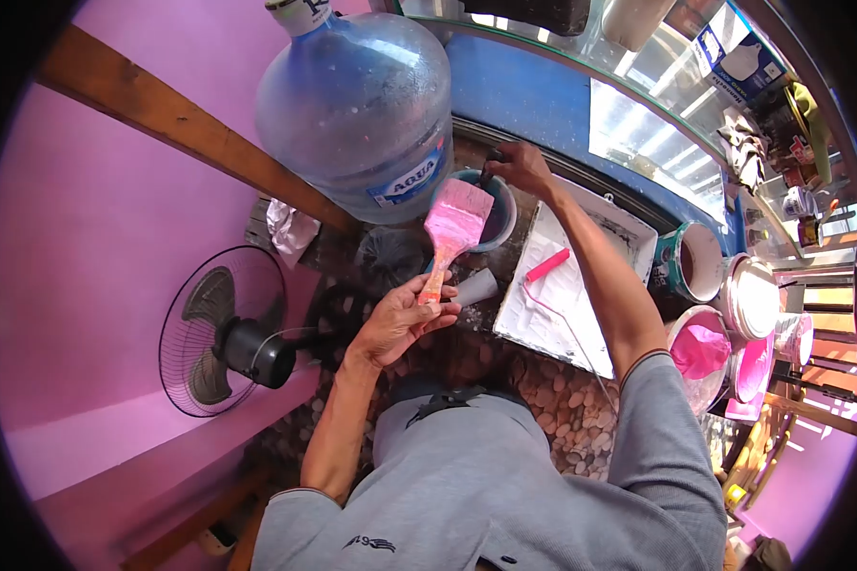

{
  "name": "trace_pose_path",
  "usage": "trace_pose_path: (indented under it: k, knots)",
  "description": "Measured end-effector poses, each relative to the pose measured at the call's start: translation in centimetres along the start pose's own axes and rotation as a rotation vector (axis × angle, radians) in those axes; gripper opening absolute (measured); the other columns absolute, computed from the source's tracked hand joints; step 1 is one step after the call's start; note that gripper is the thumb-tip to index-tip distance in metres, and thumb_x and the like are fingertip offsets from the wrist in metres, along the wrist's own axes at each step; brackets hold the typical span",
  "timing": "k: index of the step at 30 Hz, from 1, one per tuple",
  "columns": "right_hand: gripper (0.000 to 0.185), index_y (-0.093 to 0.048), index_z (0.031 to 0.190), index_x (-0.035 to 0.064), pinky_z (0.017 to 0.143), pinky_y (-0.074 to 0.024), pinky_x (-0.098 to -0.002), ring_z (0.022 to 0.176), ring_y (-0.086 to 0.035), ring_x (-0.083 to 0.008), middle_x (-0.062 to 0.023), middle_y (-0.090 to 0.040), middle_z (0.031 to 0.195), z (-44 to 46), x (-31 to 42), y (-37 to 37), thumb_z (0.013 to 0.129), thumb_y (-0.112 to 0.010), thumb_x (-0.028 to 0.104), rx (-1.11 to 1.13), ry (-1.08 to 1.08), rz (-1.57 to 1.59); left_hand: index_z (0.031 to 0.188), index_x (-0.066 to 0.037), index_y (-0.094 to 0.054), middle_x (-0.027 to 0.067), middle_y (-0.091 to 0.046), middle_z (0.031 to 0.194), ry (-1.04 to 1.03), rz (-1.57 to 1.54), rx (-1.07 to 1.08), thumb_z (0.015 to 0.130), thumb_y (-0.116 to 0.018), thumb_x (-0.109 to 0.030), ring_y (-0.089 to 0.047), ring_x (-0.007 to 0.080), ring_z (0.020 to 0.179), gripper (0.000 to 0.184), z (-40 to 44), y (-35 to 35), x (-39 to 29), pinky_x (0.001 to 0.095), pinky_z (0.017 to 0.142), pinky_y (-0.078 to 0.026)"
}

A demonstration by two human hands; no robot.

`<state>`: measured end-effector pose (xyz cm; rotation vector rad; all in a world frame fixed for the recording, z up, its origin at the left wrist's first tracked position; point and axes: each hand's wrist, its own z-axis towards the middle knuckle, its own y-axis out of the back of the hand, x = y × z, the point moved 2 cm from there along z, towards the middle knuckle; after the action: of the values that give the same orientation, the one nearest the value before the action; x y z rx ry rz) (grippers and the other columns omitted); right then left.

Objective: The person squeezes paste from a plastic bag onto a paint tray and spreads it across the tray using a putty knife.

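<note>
Directions are taken from the middle of the view. The pink-painted wall (pixel 114 238) at 9 o'clock is smooth and flat. The AQUA water bottle (pixel 352 119) at 11 o'clock is of clear bluish plastic, round-shouldered and narrow-necked. A rectangular paint tray (pixel 533 328) is noted at 3 o'clock, its inside coated white, its edges stained dark. The pedestal fan (pixel 224 333), toward 9 o'clock, is fitted with a round wire grille and dark blades. Between 1 and 2 o'clock stands a small round bucket (pixel 512 211); its dark contents cannot be identified.

The flat paintbrush (pixel 457 214) is found just past 12 o'clock, held over the near-left rim of the bucket, bristle end toward 1 o'clock. Its broad head is thickly smeared pink, and its slim orange handle is spotted with paint. It is judged light: stiff at the handle, yielding at the bristles, probably slippery where wet. The handle is considered the proper place of hold, and there it is pinched between thumb and fingers of the left hand (pixel 405 319). By the right hand (pixel 524 169), at 1 o'clock, a dark-handled tool (pixel 490 167) is gripped close to the bristle tips; contact cannot be confirmed. A bright pink roller sleeve (pixel 547 265), cylindrical and apparently soft, is supported on the tray at 3 o'clock, with a thin bent wire frame.
</note>
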<state>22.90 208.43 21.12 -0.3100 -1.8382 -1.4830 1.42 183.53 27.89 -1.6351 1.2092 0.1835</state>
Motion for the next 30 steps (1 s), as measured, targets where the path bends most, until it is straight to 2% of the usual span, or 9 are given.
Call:
trace_pose_path:
  k: [4,6,8,11,18,20,26,28,30]
  knots:
    - [0.042,-0.068,0.087,0.0019,0.07,-0.0492,-0.0415,0.077,-0.063,-0.0357,-0.0216,-0.065,0.081,0.4,1.1,-0.5,0.064,-0.067,0.037,0.009,0.049,-0.106,0.13,0.0,-0.037,0.0091,-0.055,0.11,-0.041,0.008,0.002,0.082,-0.059,0.001,-0.062,0.0169,0.096,0.053,-1.9,1.3,-1.6,0.0325,0.084,-0.055]
    - [0.042,-0.068,0.087,0.001,0.075,-0.0504,-0.042,0.082,-0.064,-0.0369,-0.0228,-0.065,0.084,0.3,1.6,-0.6,0.064,-0.068,0.037,0.034,0.028,-0.145,0.124,-0.001,-0.04,0.0067,-0.053,0.094,0.001,0.031,-0.142,0.069,-0.049,0.012,-0.058,0.0142,0.072,0.057,-2.3,1.7,-2.5,0.0251,0.057,-0.054]
    - [0.041,-0.068,0.089,0.0008,0.077,-0.0503,-0.0426,0.085,-0.063,-0.038,-0.0233,-0.065,0.087,0.0,1.9,-0.7,0.066,-0.068,0.034,0.093,-0.041,-0.152,0.116,-0.002,-0.042,0.0061,-0.051,0.084,0.011,0.02,-0.127,0.062,-0.044,0.013,-0.051,0.0125,0.061,0.056,-2.3,2.5,-2.9,0.0213,0.046,-0.043]
    - [0.039,-0.067,0.09,0.0,0.076,-0.0505,-0.0423,0.085,-0.063,-0.0387,-0.0236,-0.065,0.087,-1.8,3.0,0.3,0.068,-0.067,0.033,0.091,-0.004,-0.103,0.109,-0.003,-0.042,0.006,-0.049,0.077,-0.003,0.104,-0.244,0.059,-0.042,0.012,-0.049,0.0131,0.056,0.053,-1.8,2.8,-2.1,0.0208,0.042,-0.036]
    - [0.038,-0.065,0.089,-0.0023,0.073,-0.0495,-0.0429,0.081,-0.063,-0.0388,-0.0238,-0.064,0.084,-8.3,5.6,3.9,0.07,-0.067,0.03,-0.121,0.01,-0.045,0.105,-0.001,-0.042,0.0062,-0.048,0.067,-0.054,0.246,-0.285,0.063,-0.042,0.007,-0.051,0.0139,0.056,0.043,-0.5,2.0,-1.0,0.0227,0.043,-0.038]
    - [0.035,-0.062,0.08,-0.0047,0.067,-0.0483,-0.0402,0.07,-0.062,-0.0327,-0.0236,-0.062,0.075,-10.6,6.0,4.4,0.071,-0.067,0.028,-0.305,-0.076,0.044,0.104,0.0,-0.042,0.0062,-0.048,0.064,-0.103,0.313,-0.298,0.063,-0.043,0.006,-0.05,0.0138,0.054,0.041,0.0,1.7,-1.2,0.0223,0.04,-0.037]
    - [0.036,-0.066,0.091,-0.0039,0.074,-0.0491,-0.0393,0.08,-0.065,-0.035,-0.0246,-0.065,0.082,-16.0,5.1,2.4,0.074,-0.062,0.028,-0.439,-0.24,0.255,0.11,0.002,-0.046,0.0062,-0.049,0.063,-0.139,0.38,-0.311,0.063,-0.041,0.004,-0.038,0.0095,0.042,0.048,1.9,0.8,-1.6,0.0213,0.034,-0.027]
    - [0.036,-0.067,0.094,-0.0039,0.076,-0.0491,-0.0382,0.082,-0.065,-0.0336,-0.0246,-0.065,0.085,-17.4,3.9,0.7,0.076,-0.06,0.026,-0.47,-0.355,0.523,0.11,0.002,-0.048,0.0043,-0.048,0.062,-0.138,0.397,-0.296,0.068,-0.041,0.001,-0.035,0.0066,0.04,0.042,2.3,0.5,-1.6,0.0205,0.033,-0.026]
    - [0.035,-0.066,0.097,-0.0045,0.076,-0.0493,-0.0366,0.082,-0.065,-0.0311,-0.0228,-0.066,0.086,-18.9,3.9,0.0,0.077,-0.059,0.024,-0.548,-0.3,0.486,0.109,0.001,-0.049,0.0029,-0.048,0.063,-0.123,0.39,-0.304,0.074,-0.041,-0.002,-0.033,0.0057,0.038,0.036,2.7,0.6,-1.5,0.0198,0.032,-0.025]
